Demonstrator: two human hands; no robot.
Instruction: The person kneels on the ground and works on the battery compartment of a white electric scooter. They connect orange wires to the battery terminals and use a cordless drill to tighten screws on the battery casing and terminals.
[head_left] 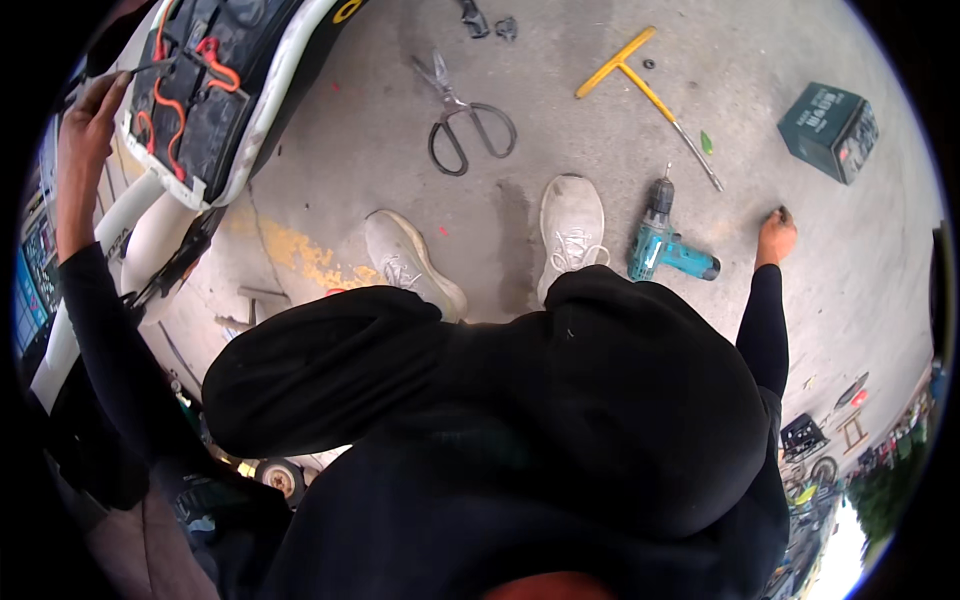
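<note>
At the far left, the fingers of my left hand point(88, 128) are closed on a thin dark piece, cable or rod, that reaches over the open battery compartment point(240, 125) of a white-framed vehicle. Black batteries point(195, 100) lie inside, linked by orange-red wires point(222, 75). On the right, my right hand point(777, 240) is held out low over the concrete floor with its fingers closed; a small dark bit shows at the fingertips, too small to name. Nearest to that hand lie a teal cordless drill point(660, 240) and a dark green box point(828, 130).
Large scissors point(462, 118) and a yellow T-handle wrench point(650, 88) lie on the floor ahead, beside a small black ring point(649, 64) and a green leaf point(707, 143). Black scraps point(475, 18) lie at the top. A hammer-like tool point(255, 300) lies left of my shoes point(572, 230).
</note>
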